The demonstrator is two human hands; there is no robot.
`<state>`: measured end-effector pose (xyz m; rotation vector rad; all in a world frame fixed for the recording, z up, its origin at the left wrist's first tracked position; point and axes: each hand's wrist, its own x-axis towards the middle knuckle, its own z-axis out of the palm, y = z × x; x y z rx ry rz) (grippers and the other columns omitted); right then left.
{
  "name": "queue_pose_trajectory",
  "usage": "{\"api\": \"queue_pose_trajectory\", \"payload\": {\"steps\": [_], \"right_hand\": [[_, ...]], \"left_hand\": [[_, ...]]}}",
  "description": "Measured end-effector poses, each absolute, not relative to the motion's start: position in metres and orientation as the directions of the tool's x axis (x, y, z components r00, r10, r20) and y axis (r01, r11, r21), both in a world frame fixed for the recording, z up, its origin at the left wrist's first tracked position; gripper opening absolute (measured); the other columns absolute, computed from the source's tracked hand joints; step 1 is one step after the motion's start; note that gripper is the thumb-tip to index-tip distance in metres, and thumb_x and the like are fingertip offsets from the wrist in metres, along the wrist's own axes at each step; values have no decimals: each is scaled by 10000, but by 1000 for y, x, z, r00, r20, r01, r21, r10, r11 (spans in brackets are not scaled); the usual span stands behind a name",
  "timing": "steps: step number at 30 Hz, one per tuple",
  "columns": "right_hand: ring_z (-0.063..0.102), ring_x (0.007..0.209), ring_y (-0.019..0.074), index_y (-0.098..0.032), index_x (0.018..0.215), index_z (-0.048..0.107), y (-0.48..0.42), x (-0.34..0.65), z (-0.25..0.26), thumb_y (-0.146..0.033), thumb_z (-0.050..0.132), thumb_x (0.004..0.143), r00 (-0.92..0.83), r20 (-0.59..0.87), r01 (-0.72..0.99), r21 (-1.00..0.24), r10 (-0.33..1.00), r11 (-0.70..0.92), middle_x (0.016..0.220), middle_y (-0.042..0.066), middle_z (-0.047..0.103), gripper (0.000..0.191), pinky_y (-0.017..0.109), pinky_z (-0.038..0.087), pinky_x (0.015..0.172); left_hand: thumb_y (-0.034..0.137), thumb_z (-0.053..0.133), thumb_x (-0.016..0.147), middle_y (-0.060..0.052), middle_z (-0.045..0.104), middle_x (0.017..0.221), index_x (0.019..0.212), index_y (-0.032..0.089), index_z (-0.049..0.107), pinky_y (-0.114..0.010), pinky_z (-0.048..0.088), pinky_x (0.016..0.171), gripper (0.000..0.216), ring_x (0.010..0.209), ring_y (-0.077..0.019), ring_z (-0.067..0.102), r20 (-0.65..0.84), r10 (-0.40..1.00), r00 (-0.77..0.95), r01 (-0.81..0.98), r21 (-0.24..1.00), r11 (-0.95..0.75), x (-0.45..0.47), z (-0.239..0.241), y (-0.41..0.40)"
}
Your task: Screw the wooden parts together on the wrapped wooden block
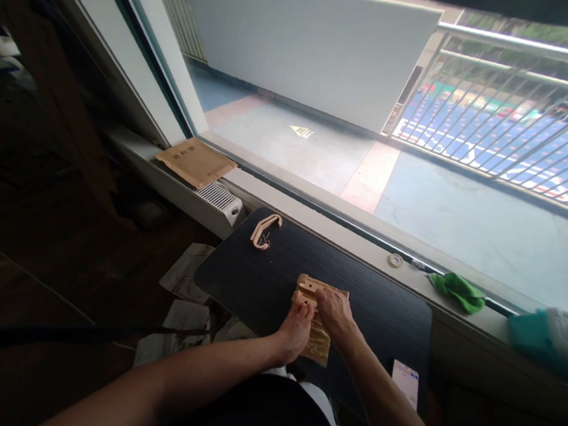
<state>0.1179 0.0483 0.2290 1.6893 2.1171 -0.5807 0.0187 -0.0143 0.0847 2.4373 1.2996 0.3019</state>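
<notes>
A light-brown wooden-looking piece [310, 286] with small dark holes lies on the dark table, and both hands are at it. My left hand [295, 329] is closed at its near left side, the fingers pinching the edge. From the right, my right hand [336, 313] is closed too, its fingers bent down onto the top; whatever they grip is hidden. Beneath the hands a crinkled, shiny brown sheet [318, 347] sticks out toward my body. Farther left on the table lie bent light-wood strips [258, 229] with several small screw-like bits [265, 239] beside them.
The black table [376, 302] stands against a windowsill. A phone [405, 383] lies at its right edge. On the sill are a tape roll [395, 260], a green cloth [458, 293] and a teal container [536, 338]. A brown envelope [197, 162] rests on the radiator [219, 200] at left.
</notes>
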Motion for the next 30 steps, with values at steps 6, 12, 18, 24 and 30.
{"api": "queue_pose_trajectory", "payload": {"steps": [6,12,18,24,30], "right_hand": [[641,888,167,-134,982,639,52,121,230,-119,366,882,-184,-545,982,-67,818,175,978,109,684,290,231,451,716],[647,887,204,-129,952,666,53,116,231,-106,376,865,-192,-561,979,-49,805,199,970,126,690,304,277,466,723],[644,908,195,-123,973,660,53,122,221,-112,363,867,-166,-564,985,-49,809,168,992,134,684,315,259,467,714],[652,877,201,-130,968,666,52,124,221,-131,404,858,-167,-572,983,-31,803,182,979,133,690,284,272,470,711],[642,909,211,-142,919,688,56,127,221,-101,392,849,-229,-567,968,-48,792,245,969,109,695,307,276,460,740]], "left_hand": [[201,476,748,-79,454,1311,1113,203,568,-543,62,1120,377,1351,-309,168,-162,827,539,814,352,-461,19,96,-13],[176,446,745,-112,481,1272,1089,172,580,-555,103,1108,369,1343,-321,189,-78,840,536,774,442,-453,19,96,-14],[139,393,733,-117,468,1285,1124,156,556,-573,103,1108,424,1329,-314,223,-84,832,549,764,455,-458,17,98,-14],[108,388,708,-135,478,1277,1168,126,535,-566,53,1117,484,1318,-325,241,-82,821,564,773,402,-491,19,98,-12],[128,413,715,-109,461,1291,1158,161,547,-549,46,1126,464,1330,-319,212,-118,823,556,788,391,-476,18,96,-13]]}}
